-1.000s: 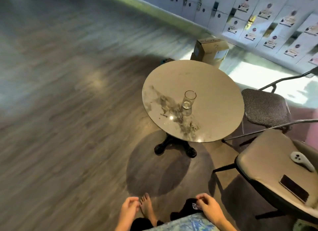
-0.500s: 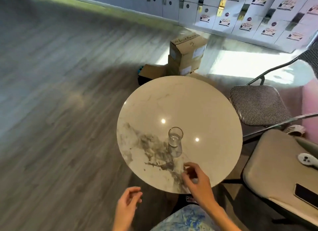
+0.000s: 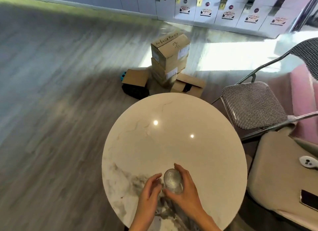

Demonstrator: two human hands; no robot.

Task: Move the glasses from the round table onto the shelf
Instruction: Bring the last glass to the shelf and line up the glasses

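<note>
Your right hand (image 3: 186, 194) is wrapped around the glass (image 3: 172, 183), which stands upright on the near part of the round table (image 3: 173, 144), over the grey veining in the marble. You look almost straight down into its mouth, so its long axis runs up toward you and the way out is a straight lift. The thumb lies on the near side and the fingers (image 3: 180, 170) curl around the far and right side, so this hand is closed on the glass. Whether the base is off the tabletop, you cannot tell from above.

Your left hand (image 3: 149, 196) is just beside the glass on its left, fingers loosely bent and the tips almost at the wall of it. They may be touching, but the picture does not settle it, and this hand grips nothing. The right hand is the one that has it, so the lift is the right hand's and the left is at most a steadier.

By count there is one glass on the table and nothing else on it. No shelf shows from here, so judge that you will have to turn away to find it. Around the table are two chairs: a checked folding chair (image 3: 253, 105) on the far right and a beige chair (image 3: 275, 175) on the near right. On the beige chair lie one white controller (image 3: 308, 162) and one phone (image 3: 309, 199). Beyond the table is a stack of cardboard boxes (image 3: 169, 62). Keep the glass vertical as it rises, since the smooth wall could slip
</note>
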